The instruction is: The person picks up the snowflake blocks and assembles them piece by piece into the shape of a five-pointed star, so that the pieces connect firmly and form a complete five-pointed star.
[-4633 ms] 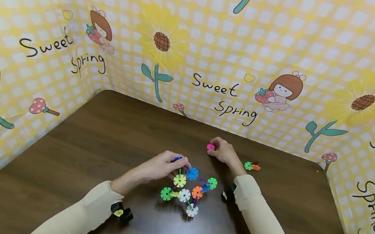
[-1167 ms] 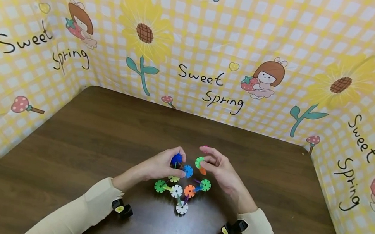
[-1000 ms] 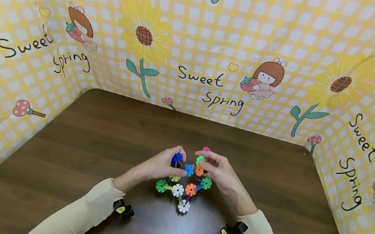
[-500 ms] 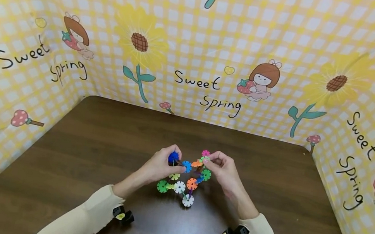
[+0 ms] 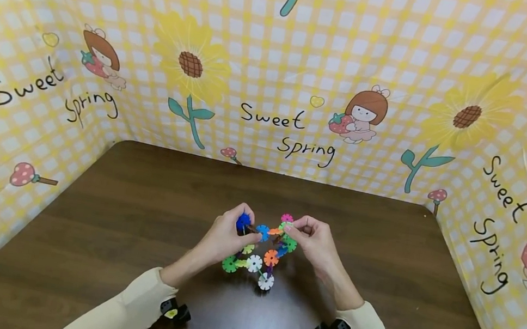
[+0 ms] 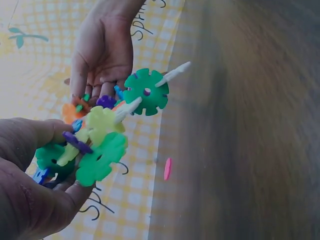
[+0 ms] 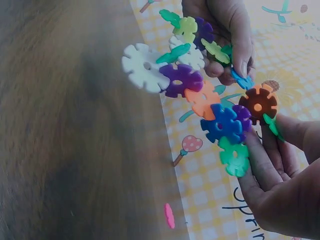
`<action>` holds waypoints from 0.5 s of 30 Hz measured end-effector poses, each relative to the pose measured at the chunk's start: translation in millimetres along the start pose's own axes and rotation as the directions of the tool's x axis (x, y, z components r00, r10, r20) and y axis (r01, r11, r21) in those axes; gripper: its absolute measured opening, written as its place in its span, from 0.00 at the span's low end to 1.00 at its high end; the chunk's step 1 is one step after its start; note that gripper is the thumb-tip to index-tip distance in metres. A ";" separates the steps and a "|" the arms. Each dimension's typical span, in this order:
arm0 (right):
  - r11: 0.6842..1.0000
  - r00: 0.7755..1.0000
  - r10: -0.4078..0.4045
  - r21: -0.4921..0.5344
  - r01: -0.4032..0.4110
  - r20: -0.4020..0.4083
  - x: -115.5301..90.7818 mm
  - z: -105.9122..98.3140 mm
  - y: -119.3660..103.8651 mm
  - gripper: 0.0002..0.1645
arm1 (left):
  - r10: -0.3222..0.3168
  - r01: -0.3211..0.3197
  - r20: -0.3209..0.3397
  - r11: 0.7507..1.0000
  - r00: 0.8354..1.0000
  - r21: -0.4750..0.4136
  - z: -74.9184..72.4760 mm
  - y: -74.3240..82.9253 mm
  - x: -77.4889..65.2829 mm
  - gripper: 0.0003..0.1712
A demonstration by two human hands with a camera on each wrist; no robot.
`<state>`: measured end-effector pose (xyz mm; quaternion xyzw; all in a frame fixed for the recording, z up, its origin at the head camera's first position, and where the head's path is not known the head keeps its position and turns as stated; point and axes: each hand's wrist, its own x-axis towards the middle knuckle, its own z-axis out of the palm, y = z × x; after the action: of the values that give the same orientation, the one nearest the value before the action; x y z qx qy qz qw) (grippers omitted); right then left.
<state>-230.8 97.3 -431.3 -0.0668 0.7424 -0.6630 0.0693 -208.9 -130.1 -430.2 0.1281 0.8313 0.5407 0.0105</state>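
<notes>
My left hand [image 5: 222, 236] grips a loop-like chain of slotted snowflake discs at its dark blue disc [image 5: 244, 222], the thumb at a light blue disc [image 5: 262, 233]. White discs [image 5: 254, 264] and green, yellow, orange and purple ones hang in the chain below. Between thumb and fingers, my right hand [image 5: 315, 242] pinches a light green disc [image 7: 272, 127] joined to a brown disc [image 7: 257, 104] and an orange one [image 5: 275, 232]. That orange disc's edge is right at the light blue disc. Fingers partly hide the dark blue end.
A loose pink disc [image 5: 287, 218] lies on the brown wooden table [image 5: 167, 185] just beyond the hands. Yellow checked cloth walls [image 5: 238, 46] enclose the table's back and sides. A wrist camera [image 5: 176, 312] sits on each sleeve cuff.
The right hand has let go of the pink disc, picked up the green-orange-brown piece from the table's right and brought it to the chain's light blue disc. The left hand keeps its hold.
</notes>
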 end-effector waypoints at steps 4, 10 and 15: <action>0.999 1.000 0.023 0.049 -0.022 -0.014 -0.3 0.7 0.4 0.08 | 0.010 -0.010 -0.005 0.997 1.000 -0.081 3.6 2.4 0.7 0.15; 0.996 1.000 0.019 0.083 -0.017 -0.023 2.0 2.0 -0.5 0.07 | 0.022 -0.026 -0.034 0.993 0.999 -0.112 5.1 7.3 2.0 0.16; 0.997 1.000 -0.003 0.083 0.004 -0.009 4.8 1.0 -0.3 0.06 | 0.026 -0.028 -0.021 0.995 0.999 -0.091 4.8 9.7 4.7 0.16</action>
<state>-235.3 95.4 -431.2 -0.0624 0.7143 -0.6938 0.0676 -210.7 -121.0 -422.8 0.1331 0.8041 0.5795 0.0007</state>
